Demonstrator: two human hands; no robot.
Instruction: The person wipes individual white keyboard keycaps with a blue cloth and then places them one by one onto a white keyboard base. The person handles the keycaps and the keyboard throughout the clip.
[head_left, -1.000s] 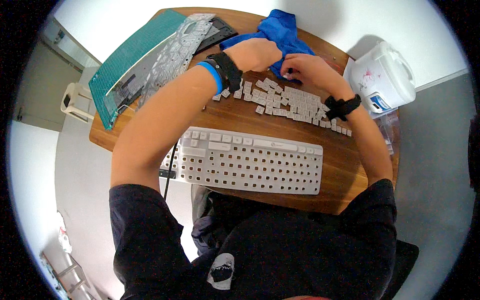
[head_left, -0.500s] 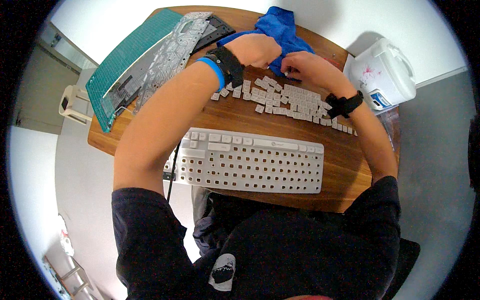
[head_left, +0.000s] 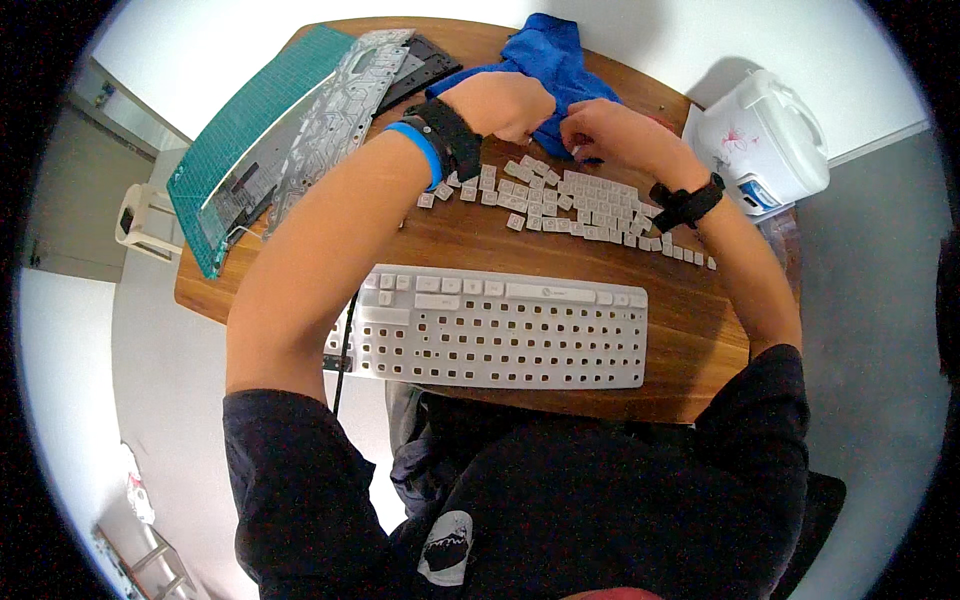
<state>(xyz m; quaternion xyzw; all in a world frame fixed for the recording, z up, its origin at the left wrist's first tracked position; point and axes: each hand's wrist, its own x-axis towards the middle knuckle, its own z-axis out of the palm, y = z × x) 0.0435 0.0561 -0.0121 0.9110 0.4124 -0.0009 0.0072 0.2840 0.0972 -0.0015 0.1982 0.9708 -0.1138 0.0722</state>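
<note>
Both arms extend beyond the white keyboard (head_left: 505, 340). The left hand (head_left: 510, 105), wrist bent inward, is curled against the blue cloth (head_left: 550, 60) past the keyboard; its grip is hidden. The right hand (head_left: 615, 135) bends down beside it, fingers curled; whether they hold anything cannot be told. Loose keycaps (head_left: 598, 205) lie between keyboard and hands. Compared with one second earlier, both hands remain by the cloth.

Seeing plastic, cloth and wood all in play!
Getting smooth white plastic on the keyboard shell (head_left: 500, 331), paler matt plastic on the keycaps (head_left: 600, 205), creased, matt fabric in the blue cloth (head_left: 548, 58), grained wood, faintly glossy, across the table (head_left: 695, 335), glossy plastic on the white cooker (head_left: 770, 135).
</note>
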